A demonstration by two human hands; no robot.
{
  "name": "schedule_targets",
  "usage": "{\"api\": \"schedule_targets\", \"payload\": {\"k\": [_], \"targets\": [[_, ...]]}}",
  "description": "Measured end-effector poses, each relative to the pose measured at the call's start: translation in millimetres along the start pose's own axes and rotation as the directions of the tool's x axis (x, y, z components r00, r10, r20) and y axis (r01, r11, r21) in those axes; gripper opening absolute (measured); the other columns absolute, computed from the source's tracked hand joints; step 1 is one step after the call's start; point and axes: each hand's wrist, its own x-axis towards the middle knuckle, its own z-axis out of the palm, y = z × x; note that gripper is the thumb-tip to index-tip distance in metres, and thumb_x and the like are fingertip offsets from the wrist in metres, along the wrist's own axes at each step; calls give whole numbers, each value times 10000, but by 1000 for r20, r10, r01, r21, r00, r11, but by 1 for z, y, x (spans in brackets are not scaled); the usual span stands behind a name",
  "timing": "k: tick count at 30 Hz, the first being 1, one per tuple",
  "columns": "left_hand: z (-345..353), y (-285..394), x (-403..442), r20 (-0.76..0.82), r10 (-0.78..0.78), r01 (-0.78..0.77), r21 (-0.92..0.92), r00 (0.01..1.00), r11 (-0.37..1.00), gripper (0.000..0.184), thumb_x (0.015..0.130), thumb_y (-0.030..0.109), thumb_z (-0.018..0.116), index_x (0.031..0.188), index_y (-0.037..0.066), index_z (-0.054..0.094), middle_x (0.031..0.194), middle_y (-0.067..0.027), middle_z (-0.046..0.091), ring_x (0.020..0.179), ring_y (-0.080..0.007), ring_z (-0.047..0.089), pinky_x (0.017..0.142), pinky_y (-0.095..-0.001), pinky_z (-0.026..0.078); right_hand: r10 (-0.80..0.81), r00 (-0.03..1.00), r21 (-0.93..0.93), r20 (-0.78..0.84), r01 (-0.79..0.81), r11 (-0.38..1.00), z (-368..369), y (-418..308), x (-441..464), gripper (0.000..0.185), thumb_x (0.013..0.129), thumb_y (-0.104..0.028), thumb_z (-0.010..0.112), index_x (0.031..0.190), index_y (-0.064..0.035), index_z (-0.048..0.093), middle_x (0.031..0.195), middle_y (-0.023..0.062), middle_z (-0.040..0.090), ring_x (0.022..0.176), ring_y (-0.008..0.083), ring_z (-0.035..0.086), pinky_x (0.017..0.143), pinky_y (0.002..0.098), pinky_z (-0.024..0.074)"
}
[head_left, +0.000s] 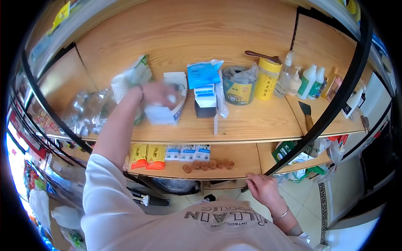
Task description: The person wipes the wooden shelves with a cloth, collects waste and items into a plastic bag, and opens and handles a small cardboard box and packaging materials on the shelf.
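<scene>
My left hand (161,94) reaches over the upper shelf and is smeared by motion. It is at an open white cardboard box (164,115), over its top; its fingers and anything in them cannot be made out. To its left stands a blurred white-and-green bag (138,71). My right hand (264,190) is low at the front, its curled fingertips resting on the edge of the lower shelf (234,175). Near that hand, several small brown cups (212,164) stand in a row on the lower shelf.
Right of the box stand blue-and-white packets (204,75), a yellow-green bucket (238,90) and a yellow canister (268,79). Bottles (307,81) and a spatula (307,115) lie farther right. Yellow packets (147,156) sit below. A black post (326,117) crosses the right front.
</scene>
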Motion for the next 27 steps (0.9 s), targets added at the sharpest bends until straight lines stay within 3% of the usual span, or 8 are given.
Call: {"api": "schedule_targets", "payload": {"k": [9, 18, 19, 20, 22, 25, 26, 27], "targets": [[10, -11, 4, 191, -30, 51, -106, 981, 993, 355, 830, 153, 642, 1173, 90, 572, 1024, -37, 649, 927, -107, 587, 831, -258, 472, 37, 999, 1, 12, -37, 999, 10, 10, -21, 102, 766, -110, 647, 857, -77, 614, 648, 76, 610, 548, 230, 604, 499, 337, 480], [12, -29, -1, -18, 125, -126, -113, 992, 986, 200, 782, 96, 657, 971, 31, 663, 840, -54, 670, 790, -117, 605, 714, -263, 496, 94, 991, -8, 96, -94, 996, 19, -2, -28, 113, 814, -201, 595, 839, -90, 605, 680, 74, 615, 579, 257, 612, 528, 371, 489], [10, -9, -19, -260, 48, -86, -138, 964, 987, 208, 810, 120, 644, 994, 23, 648, 857, -57, 659, 799, -122, 596, 718, -261, 487, 83, 987, 1, 134, -84, 996, 19, -4, -31, 119, 816, -208, 592, 835, -90, 602, 678, 71, 610, 579, 257, 612, 526, 375, 488], [7, -26, -16, -418, 127, -164, -53, 900, 985, 219, 836, 136, 627, 1017, 12, 632, 888, -55, 646, 806, -118, 582, 731, -257, 473, 151, 983, -18, 104, -150, 988, 19, -5, -34, 119, 816, -208, 592, 835, -90, 602, 678, 71, 610, 579, 257, 612, 526, 375, 488], [20, 2, -38, -684, -109, -244, -398, 721, 884, 223, 893, 167, 569, 1043, 9, 617, 953, -36, 612, 850, -96, 545, 758, -224, 438, 117, 986, 31, 118, -121, 992, 21, -3, -42, 133, 821, -219, 582, 809, -87, 590, 668, 70, 597, 598, 256, 614, 525, 377, 488], [68, 28, -78, -865, -153, -376, -359, 478, 854, 206, 946, 205, 483, 946, 29, 589, 758, 38, 470, 665, -50, 383, 579, -202, 325, 145, 971, -24, 192, -143, 989, 23, 2, -58, 123, 824, -207, 595, 863, -92, 580, 674, 56, 586, 604, 247, 609, 510, 359, 492], [92, 53, -86, -880, -330, -364, -448, 343, 816, 225, 962, 202, 439, 851, 37, 544, 723, 36, 417, 654, -51, 346, 573, -209, 303, 176, 968, -52, 180, -170, 984, 23, 4, -61, 123, 824, -207, 595, 863, -92, 580, 674, 56, 586, 604, 247, 609, 510, 359, 492], [122, 34, -91, -950, -198, -440, -289, 241, 850, 239, 967, 202, 420, 826, 34, 515, 723, 31, 426, 650, -54, 351, 568, -208, 306, 165, 972, -25, 168, -163, 986, 22, 7, -65, 128, 827, -216, 593, 850, -91, 573, 666, 55, 581, 602, 248, 608, 507, 359, 491]]}}
